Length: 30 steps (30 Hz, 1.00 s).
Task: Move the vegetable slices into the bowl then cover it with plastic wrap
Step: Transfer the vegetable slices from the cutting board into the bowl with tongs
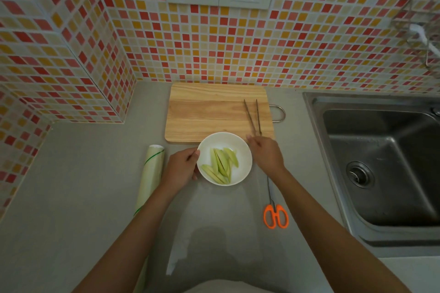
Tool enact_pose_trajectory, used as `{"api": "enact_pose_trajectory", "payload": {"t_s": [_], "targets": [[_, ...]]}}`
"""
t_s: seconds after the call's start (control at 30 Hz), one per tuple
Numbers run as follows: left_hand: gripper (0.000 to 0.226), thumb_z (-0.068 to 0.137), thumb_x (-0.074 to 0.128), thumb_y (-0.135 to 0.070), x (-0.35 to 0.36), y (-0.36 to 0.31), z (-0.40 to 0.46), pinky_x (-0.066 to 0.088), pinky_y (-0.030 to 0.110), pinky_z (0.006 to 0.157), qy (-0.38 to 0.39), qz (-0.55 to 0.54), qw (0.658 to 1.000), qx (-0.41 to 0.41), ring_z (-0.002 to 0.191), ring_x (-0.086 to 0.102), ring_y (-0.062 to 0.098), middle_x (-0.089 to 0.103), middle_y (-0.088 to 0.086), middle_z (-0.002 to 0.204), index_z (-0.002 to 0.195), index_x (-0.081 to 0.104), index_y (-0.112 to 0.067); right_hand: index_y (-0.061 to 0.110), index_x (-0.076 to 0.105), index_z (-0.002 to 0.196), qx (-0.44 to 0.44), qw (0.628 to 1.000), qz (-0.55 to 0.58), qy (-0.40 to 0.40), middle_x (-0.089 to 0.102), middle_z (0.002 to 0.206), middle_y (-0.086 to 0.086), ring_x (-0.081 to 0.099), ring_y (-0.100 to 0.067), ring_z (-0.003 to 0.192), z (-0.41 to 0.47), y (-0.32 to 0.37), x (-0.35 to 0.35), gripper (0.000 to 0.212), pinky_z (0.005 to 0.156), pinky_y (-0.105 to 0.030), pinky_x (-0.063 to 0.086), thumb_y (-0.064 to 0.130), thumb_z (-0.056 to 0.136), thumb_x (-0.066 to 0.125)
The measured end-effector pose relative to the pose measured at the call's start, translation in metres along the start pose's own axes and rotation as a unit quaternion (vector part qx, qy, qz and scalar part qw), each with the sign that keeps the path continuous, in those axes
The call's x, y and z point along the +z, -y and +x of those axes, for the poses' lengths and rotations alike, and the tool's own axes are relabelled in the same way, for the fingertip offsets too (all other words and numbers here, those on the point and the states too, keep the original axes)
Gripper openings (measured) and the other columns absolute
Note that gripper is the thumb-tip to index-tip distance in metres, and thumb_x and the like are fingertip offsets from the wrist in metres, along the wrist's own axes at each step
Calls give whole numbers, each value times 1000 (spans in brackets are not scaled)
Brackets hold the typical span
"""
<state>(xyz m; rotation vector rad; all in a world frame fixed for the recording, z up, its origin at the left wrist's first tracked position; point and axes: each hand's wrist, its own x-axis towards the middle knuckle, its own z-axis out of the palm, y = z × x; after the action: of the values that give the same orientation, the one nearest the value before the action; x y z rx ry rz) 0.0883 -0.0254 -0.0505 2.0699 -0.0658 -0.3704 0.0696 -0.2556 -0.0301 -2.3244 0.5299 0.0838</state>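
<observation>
White bowl [240,150] on the grey bench [83,185], just in front of the wooden cutting board [209,112], its far rim overlapping the board's near edge. The green vegetable slices [220,165] already lie inside, piled toward the near and middle part of the bowl, so the transfer step appears complete and covering remains. The left hand [182,165] touches the bowl's left rim with its fingers curled against the outer wall; the right hand [266,153] sits at the right rim with fingers loosely bent, and whether it pinches anything cannot be told. A faint translucent sheet [176,257] seems to lie on the bench in front of the bowl, its pale lower edge showing nearest the camera; this is probably cut plastic wrap. The roll of wrap [152,173] lies left of the bowl, the orange-handled scissors [276,215] right, the tongs [252,116] on the board. Handling, as judged: the bowl looks rigid, smooth and breakable, best steadied at the rim or wall; the slices are light and moist; the film is thin, limp and self-clinging, best taken at two corners or opposite edges and kept taut.
</observation>
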Motion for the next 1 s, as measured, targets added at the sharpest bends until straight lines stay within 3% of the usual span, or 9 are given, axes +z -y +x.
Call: {"api": "enact_pose_trajectory", "payload": {"t_s": [0.2, 0.4, 0.5, 0.63, 0.77, 1.0], "targets": [[32, 99, 41, -21, -1, -5, -11, 46, 26, 56, 5, 39, 999, 20, 41, 56, 9, 59, -3, 48, 76, 64, -24, 6, 43, 57, -18, 999, 36, 28, 49, 57, -13, 46, -22, 59, -31, -8, 8, 45, 57, -30, 31, 22, 100, 42], [31, 99, 41, -18, -2, -5, -37, 49, 31, 59, 5, 40, 999, 24, 45, 58, 18, 62, 6, 54, 85, 67, -10, 5, 46, 57, -32, 999, 22, 10, 53, 58, -14, 51, -26, 59, -58, -11, 8, 46, 57, -33, 38, 21, 100, 42], [30, 100, 41, -18, -2, -3, -51, 48, 31, 59, 6, 41, 999, 33, 44, 57, 18, 61, 4, 53, 89, 69, -11, 5, 45, 57, -36, 999, 34, 6, 51, 57, -14, 49, -24, 58, -74, -15, 8, 46, 56, -33, 37, 22, 100, 43], [30, 100, 41, -18, -2, -1, -68, 49, 31, 61, 6, 48, 998, 33, 44, 56, 18, 59, 2, 51, 88, 68, -13, -2, 52, 60, -27, 998, 47, 9, 53, 60, -17, 52, -27, 59, -92, -18, 10, 47, 61, -42, 49, 21, 100, 44], [31, 99, 41, -18, 0, 0, -78, 49, 32, 61, 6, 53, 998, 28, 44, 56, 19, 60, 4, 52, 83, 67, -16, 3, 46, 58, -25, 999, 47, 10, 50, 57, -17, 48, -25, 58, -102, -22, 13, 45, 56, -35, 37, 20, 100, 43], [29, 100, 42, -20, 2, 6, -85, 50, 30, 61, 6, 64, 998, 25, 44, 58, 17, 62, 2, 53, 85, 66, -23, 5, 45, 58, 0, 996, 85, 12, 47, 56, -15, 45, -22, 57, -110, -27, 20, 45, 56, -30, 33, 21, 99, 44]]}}
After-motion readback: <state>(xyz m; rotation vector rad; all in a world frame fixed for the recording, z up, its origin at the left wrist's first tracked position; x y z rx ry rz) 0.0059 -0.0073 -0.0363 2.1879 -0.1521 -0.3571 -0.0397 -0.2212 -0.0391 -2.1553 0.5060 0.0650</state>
